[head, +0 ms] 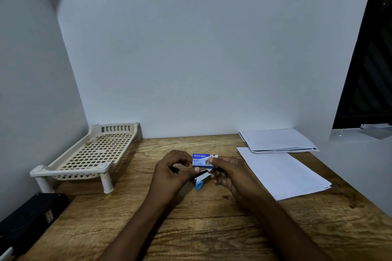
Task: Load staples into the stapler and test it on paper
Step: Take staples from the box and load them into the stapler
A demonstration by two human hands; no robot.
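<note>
Staple box (202,160), blue and white, raised just above mid-worktop (191,229); pinched at its left end by the curled fingers and thumb of the left hand (169,174), gripped at its right end by the thumb and curled fingers of the right hand (231,174). Stapler (202,180), grey with a blue tip, flat on the wood directly beneath the box, far half hidden by both hands. Loose sheets (282,171), white, stacked just right of the right hand, near corner over the worktop's edge. Folded papers (277,140) behind them, against the wall (191,59). Slatted rack (93,152), cream plastic, on short legs, in the far left corner. Black case (27,220) at the near left edge, partly cut off.
</note>
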